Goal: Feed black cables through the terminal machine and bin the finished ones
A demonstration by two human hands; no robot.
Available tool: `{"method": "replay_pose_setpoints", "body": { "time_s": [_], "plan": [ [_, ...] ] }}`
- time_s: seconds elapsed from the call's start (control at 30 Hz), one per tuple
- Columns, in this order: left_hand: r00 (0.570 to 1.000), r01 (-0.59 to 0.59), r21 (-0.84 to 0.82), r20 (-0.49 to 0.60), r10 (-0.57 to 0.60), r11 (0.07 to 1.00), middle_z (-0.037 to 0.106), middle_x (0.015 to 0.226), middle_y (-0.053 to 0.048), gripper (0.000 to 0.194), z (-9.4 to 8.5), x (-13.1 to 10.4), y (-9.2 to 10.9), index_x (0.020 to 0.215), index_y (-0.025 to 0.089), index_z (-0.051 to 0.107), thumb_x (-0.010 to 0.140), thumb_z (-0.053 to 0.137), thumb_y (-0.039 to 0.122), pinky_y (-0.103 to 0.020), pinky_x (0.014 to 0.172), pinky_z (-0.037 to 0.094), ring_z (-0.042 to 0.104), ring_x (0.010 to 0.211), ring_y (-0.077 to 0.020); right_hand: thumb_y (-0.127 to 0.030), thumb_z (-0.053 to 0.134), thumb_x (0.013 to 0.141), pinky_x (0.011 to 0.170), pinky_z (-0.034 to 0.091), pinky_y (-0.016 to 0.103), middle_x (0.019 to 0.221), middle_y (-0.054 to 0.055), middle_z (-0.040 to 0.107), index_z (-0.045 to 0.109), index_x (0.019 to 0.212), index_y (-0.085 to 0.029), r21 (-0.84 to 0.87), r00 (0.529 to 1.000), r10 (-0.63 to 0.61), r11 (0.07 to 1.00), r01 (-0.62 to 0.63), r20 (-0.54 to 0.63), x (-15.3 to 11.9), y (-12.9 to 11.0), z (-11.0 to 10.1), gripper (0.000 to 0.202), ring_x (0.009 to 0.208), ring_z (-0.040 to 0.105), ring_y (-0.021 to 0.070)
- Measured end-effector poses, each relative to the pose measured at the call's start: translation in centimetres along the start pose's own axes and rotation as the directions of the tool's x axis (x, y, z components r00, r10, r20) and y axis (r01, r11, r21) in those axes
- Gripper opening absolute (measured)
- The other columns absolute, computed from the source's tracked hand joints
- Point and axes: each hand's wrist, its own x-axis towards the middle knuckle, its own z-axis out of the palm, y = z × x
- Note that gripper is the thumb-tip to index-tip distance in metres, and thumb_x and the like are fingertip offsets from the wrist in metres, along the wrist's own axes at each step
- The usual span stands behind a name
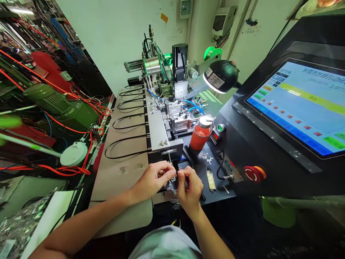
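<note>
My left hand (159, 177) is closed in a pinch over the small metal fixture (170, 187) at the machine's front end. Beside it, almost touching, my right hand (189, 186) has thumb and forefinger pressed together. Whatever sits between the fingertips of either hand is too small to make out. Just beyond the hands lies the end of a metal rail (157, 131). From that rail several looped black cables (126, 157) spread out over the beige plate (115, 180) on the left.
An orange bottle (199, 136) with a pale lid stands right of the rail. Near it are a cream-coloured piece (211, 180) and a red emergency stop button (254, 174). A lamp (221, 76) hangs over the machine. A touchscreen (302, 104) fills the right side.
</note>
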Motion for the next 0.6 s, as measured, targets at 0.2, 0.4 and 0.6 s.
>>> {"method": "replay_pose_setpoints", "body": {
  "time_s": [0.2, 0.4, 0.6],
  "plan": [
    [0.993, 0.009, 0.443, -0.110, 0.044, 0.897, 0.061, 0.075, -0.001, 0.025, -1.4, 0.7, -1.0, 0.073, 0.016, 0.064, 0.090, 0.049, 0.027, -0.024, 0.064, 0.036, 0.053, 0.069, -0.0125, -0.022, 0.047, 0.096, 0.054, 0.038, 0.021, 0.065, -0.003, 0.052, 0.055, 0.077, -0.019, 0.043, 0.939, 0.304, 0.948, -0.314, 0.162, -0.1, 1.2, -1.9, 0.021, 0.057, 0.049, 0.0104],
    [0.993, 0.084, 0.565, -0.111, -0.025, 0.821, 0.064, 0.071, 0.000, 0.027, -1.3, 1.6, -2.1, 0.072, 0.017, 0.064, 0.090, 0.046, 0.025, -0.025, 0.065, 0.034, 0.054, 0.067, -0.0135, -0.030, 0.051, 0.095, 0.055, 0.038, 0.021, 0.063, -0.004, 0.053, 0.057, 0.074, -0.018, 0.015, 0.903, 0.411, 0.909, -0.416, 0.124, -0.5, 2.5, -2.7, 0.024, 0.057, 0.050, 0.0106],
    [0.992, 0.108, 0.597, -0.113, -0.049, 0.795, 0.064, 0.071, 0.000, 0.027, -1.0, 1.8, -1.8, 0.072, 0.017, 0.064, 0.090, 0.045, 0.023, -0.024, 0.064, 0.034, 0.055, 0.066, -0.0133, -0.032, 0.050, 0.095, 0.052, 0.036, 0.021, 0.061, -0.004, 0.051, 0.056, 0.073, -0.018, 0.012, 0.887, 0.428, 0.900, -0.436, 0.175, -0.7, 3.0, -2.3, 0.027, 0.055, 0.047, 0.0103]
  ]
}}
